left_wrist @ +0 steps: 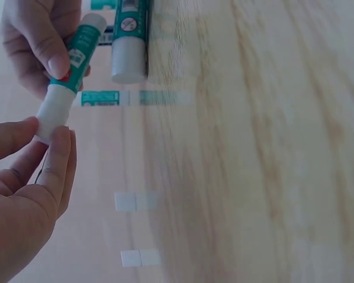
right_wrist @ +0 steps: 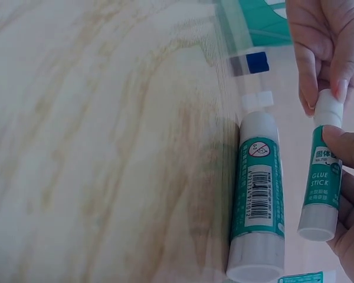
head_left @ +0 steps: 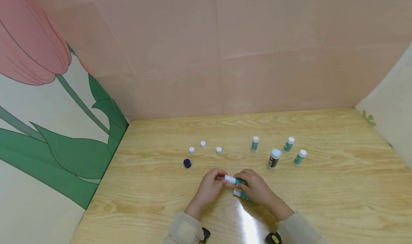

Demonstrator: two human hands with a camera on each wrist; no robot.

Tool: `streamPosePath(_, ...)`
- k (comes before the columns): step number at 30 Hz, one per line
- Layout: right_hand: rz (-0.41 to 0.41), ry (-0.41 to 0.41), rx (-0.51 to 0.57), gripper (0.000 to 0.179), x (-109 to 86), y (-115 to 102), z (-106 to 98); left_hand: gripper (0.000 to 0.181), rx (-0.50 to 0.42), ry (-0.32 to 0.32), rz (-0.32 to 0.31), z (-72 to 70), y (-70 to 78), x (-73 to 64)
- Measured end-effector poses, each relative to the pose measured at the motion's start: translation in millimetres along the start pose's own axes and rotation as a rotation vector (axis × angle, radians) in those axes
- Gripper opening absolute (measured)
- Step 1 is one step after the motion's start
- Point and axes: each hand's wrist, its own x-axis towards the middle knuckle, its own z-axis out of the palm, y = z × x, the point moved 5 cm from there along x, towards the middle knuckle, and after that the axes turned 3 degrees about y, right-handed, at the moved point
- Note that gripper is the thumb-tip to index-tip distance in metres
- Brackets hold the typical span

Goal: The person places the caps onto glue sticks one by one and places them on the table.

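Both hands are on one glue stick (right_wrist: 323, 183) with a green label, held tilted above the table. My left hand (head_left: 209, 187) pinches its white cap (left_wrist: 54, 112) between thumb and fingertips. Around the green body, my right hand (head_left: 257, 187) curls its thumb and fingers, leaving the white base showing in the right wrist view. A second, thicker-looking glue stick (right_wrist: 258, 194) lies on its side on the table beside the right hand. Its barcode faces up in the right wrist view, and the right hand partly covers it in the head view.
Three white caps (head_left: 203, 144) and a dark blue cap (head_left: 187, 163) sit on the wooden table (head_left: 145, 187) beyond the left hand. At right stand three green-labelled glue sticks (head_left: 299, 158) and a wider black-labelled one (head_left: 273, 159). A pink wall (head_left: 222, 58) rises behind.
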Motion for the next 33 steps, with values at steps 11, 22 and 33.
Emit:
streamPosePath(11, 0.017, 0.003, -0.003, 0.024, -1.5, 0.0, -0.1, 0.014, -0.003, 0.008, -0.011, 0.8, 0.7, -0.6)
streamPosePath(22, 0.003, 0.024, -0.002, 0.024, -1.5, -0.1, -0.9, 0.015, -0.032, 0.023, 0.005, -0.4, 2.8, -2.3)
streamPosePath(33, -0.049, 0.063, -0.006, 0.024, -0.2, -2.7, -2.0, 0.016, -0.048, 0.020, 0.011, -2.9, 1.7, -2.4)
